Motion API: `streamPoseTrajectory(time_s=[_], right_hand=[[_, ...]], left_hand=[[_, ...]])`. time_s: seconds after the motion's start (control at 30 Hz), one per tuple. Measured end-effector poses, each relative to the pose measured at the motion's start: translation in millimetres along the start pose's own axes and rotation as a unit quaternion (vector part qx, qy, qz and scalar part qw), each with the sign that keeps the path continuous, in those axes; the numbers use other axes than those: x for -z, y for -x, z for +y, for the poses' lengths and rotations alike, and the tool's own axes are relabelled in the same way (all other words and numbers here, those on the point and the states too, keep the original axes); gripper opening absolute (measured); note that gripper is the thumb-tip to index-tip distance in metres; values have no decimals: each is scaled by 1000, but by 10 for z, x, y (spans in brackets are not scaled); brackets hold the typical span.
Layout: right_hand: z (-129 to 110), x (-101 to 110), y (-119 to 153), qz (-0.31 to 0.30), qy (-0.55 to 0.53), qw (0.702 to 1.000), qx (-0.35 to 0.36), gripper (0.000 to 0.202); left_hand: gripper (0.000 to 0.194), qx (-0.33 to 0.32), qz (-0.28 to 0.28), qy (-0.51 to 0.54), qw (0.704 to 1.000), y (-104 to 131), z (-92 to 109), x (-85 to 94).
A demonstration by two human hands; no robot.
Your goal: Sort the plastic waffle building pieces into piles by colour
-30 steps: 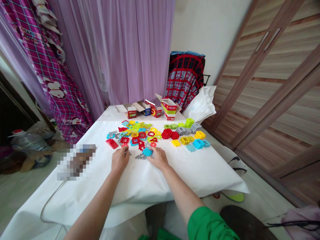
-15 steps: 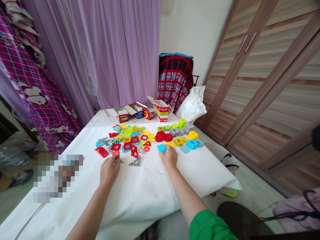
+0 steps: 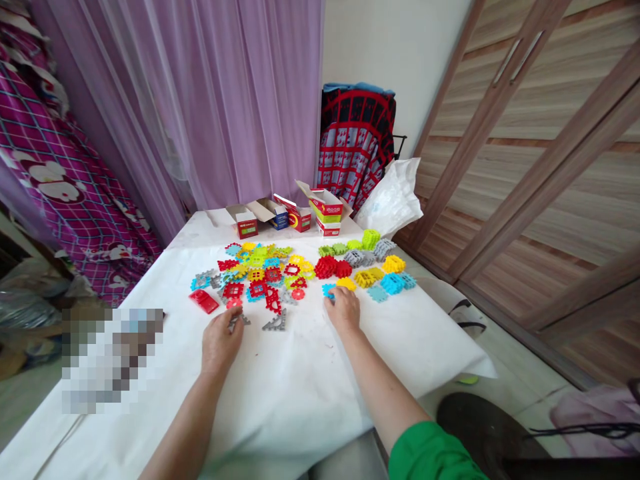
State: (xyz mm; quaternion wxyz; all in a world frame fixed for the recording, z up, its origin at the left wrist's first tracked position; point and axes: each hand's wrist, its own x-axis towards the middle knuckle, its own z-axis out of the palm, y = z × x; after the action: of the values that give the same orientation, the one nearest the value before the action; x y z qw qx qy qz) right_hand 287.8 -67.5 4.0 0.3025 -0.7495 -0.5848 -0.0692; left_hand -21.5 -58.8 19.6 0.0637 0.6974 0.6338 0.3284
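My left hand [image 3: 223,340] is closed with its fingertips on a grey toothed building piece [image 3: 243,320], low over the white tabletop. Much of that piece is hidden by the fingers. A grey triangular piece [image 3: 277,321] lies just to its right. My right hand [image 3: 344,311] has its fingers curled down at a blue toothed tile [image 3: 328,290], whose near part they cover. Behind those fingers is a yellow tile [image 3: 346,284]. Between and beyond my hands spreads a loose pile of mixed pieces, with a red window piece [image 3: 233,291] at its near side.
Sorted stacks stand at the right: red [image 3: 326,267], grey [image 3: 385,249], green [image 3: 371,239], yellow [image 3: 395,264] and blue [image 3: 393,284]. A red plastic object [image 3: 204,301] lies left of the pile. Opened small boxes [image 3: 247,227] line the far edge, beside a white bag [image 3: 393,200].
The view has shifted slightly, moving the tabletop items a little up and right. My right hand now covers more of the blue tile. My left hand stays at the grey piece.
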Motion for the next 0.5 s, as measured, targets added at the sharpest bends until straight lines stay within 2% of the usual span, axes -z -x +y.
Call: streamPoseTrajectory(time_s=[0.1,0.23,0.5], right_hand=[[-8,-7,-29,-20,-1,999,30,18],[-26,0,-45,-34,4,999,34,18],[-32,15,-52,-30,1,999,44,20]], left_hand=[[31,4,0,7,1000,4,-16,-14],[31,11,-5,17,1000,8,-18,-24],[32,12,-17,21,1000,7,-27,-20]])
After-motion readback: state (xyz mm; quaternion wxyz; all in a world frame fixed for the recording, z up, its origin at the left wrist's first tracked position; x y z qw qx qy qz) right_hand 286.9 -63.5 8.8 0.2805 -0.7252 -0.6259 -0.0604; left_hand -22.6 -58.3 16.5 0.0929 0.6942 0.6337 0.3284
